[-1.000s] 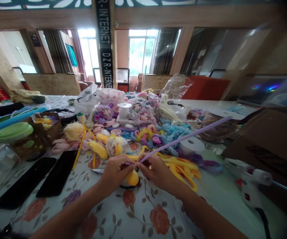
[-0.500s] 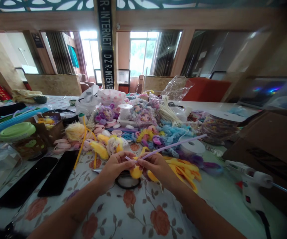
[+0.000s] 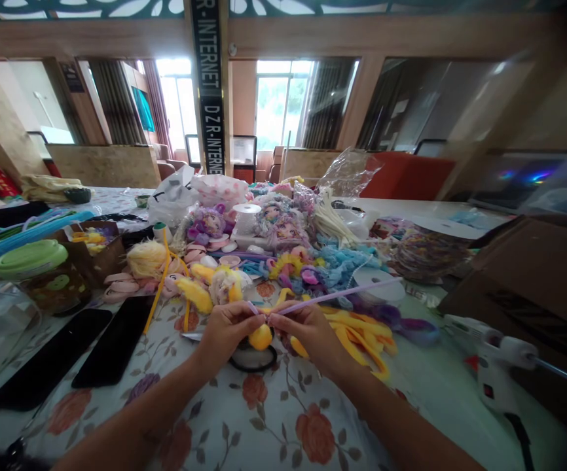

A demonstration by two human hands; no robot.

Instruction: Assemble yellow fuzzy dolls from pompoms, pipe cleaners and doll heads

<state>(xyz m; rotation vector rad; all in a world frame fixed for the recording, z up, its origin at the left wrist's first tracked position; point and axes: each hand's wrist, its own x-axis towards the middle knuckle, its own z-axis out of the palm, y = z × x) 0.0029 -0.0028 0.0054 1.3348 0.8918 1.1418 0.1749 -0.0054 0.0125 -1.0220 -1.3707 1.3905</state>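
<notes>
A thin lilac pipe cleaner [image 3: 347,292] runs through the fingers of both hands. My left hand [image 3: 228,327] pinches its short end, which pokes up above the fingers. Right beside it, fingertips nearly touching, my right hand [image 3: 308,327] pinches the longer part, whose free end slants up to the right. A fluffy yellow piece [image 3: 260,337] hangs just under the fingertips; how it is attached is hidden. Below the hands a black ring-shaped object [image 3: 253,360] lies on the flowered tablecloth [image 3: 224,418]. Yellow fuzzy strips [image 3: 357,333] lie beside my right hand.
Doll heads and coloured yarn [image 3: 283,222] are heaped ahead. Two black phones [image 3: 111,343] lie at left, near a green-lidded jar [image 3: 38,275]. A white glue gun [image 3: 499,347] and a cardboard box [image 3: 524,281] stand at right, near a white spool [image 3: 379,284].
The lilac pipe cleaner's long end has dipped lower and its short end points up more steeply. The yellow piece has shifted slightly left. Both hands keep their pinch.
</notes>
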